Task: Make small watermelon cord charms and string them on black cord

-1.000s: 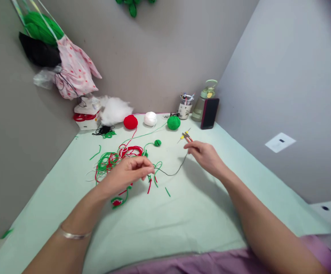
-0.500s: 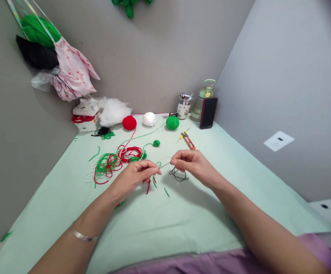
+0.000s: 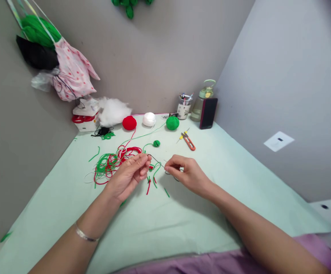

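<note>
My left hand pinches one end of a thin black yarn between thumb and fingertips, palm turned partly up. From there the yarn runs slackly across to my right hand, whose thumb and forefinger are closed on it. A fine sliver sticks out by the right fingertips, too small to name. More black yarn loops lie partly hidden under the right hand. Beyond the left hand is a tangle of red, green and white yarn. A small green ball with a dark line lies farther back.
Red, white and green yarn balls line the back. Orange thread snips lie before a phone, a bottle and a pen cup. White stuffing and a box sit back left.
My left hand has shifted left and up, turning its palm upward with the yarn end. My right hand has come left and slightly down. The yarn between them has gone from taut to slack.
</note>
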The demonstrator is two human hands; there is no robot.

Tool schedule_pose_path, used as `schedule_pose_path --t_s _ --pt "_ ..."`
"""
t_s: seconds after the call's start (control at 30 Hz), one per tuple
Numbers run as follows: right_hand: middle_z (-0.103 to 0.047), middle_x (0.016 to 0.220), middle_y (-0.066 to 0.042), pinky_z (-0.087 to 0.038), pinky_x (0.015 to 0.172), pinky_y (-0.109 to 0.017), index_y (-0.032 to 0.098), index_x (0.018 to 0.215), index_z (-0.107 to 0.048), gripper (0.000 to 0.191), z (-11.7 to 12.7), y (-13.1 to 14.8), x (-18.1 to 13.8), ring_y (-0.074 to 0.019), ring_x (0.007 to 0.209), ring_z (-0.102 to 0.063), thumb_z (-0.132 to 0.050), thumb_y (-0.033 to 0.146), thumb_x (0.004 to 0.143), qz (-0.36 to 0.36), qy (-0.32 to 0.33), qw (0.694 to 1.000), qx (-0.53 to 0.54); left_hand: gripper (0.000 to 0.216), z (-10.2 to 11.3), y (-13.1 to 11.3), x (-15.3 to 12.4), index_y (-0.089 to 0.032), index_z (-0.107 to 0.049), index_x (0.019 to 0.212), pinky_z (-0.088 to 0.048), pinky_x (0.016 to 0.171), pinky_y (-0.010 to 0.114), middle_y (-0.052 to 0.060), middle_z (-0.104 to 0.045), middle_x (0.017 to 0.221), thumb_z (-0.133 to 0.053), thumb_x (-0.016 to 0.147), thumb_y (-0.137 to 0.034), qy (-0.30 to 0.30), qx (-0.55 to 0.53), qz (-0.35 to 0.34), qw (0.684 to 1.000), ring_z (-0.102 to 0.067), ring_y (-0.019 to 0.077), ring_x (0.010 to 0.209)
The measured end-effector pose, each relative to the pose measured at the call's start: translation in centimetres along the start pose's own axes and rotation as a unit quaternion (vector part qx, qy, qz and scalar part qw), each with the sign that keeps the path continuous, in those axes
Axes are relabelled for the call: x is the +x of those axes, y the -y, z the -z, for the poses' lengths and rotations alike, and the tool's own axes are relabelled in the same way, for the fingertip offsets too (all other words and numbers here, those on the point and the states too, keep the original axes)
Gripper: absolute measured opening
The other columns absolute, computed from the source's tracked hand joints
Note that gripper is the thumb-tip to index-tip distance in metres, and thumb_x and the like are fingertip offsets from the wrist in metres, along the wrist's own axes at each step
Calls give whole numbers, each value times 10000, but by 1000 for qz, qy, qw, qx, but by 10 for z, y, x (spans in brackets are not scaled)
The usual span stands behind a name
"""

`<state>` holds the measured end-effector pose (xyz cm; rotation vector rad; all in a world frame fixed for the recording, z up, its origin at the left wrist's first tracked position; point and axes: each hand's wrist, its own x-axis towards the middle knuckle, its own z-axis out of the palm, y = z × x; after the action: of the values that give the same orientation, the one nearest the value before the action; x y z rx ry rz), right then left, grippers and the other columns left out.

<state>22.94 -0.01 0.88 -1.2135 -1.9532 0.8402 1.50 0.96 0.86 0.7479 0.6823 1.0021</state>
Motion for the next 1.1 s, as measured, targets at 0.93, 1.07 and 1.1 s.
schedule_pose_path --t_s 0.93,1.07,1.1 --pt "-699 880 -32 -388 525 -239 229 1256 -625 351 30 5 1 -72 529 -441 -644 301 913 -46 -66 944 320 104 10 -13 -1 -158 -696 706 -398 493 160 -9 -569 749 -781 731 -211 -19 -38 -104 994 -436 50 549" --pt "-671 807 -20 -337 468 -220 186 1039 -710 232 45 4 6 -56 499 -357 -723 290 833 -67 -122 906 400 267 28 -32 -17 -203 -729 591 -379 461 247 12 -504 572 -834 675 -434 266 130 -40 954 -463 118 507" --pt "-660 791 -14 -337 464 -213 181 983 -717 190 48 4 7 -54 500 -349 -731 278 820 -65 -130 899 412 325 30 -35 -20 -210 -766 622 -388 470 285 38 -542 552 -841 637 -526 357 197 22 913 -481 141 487"
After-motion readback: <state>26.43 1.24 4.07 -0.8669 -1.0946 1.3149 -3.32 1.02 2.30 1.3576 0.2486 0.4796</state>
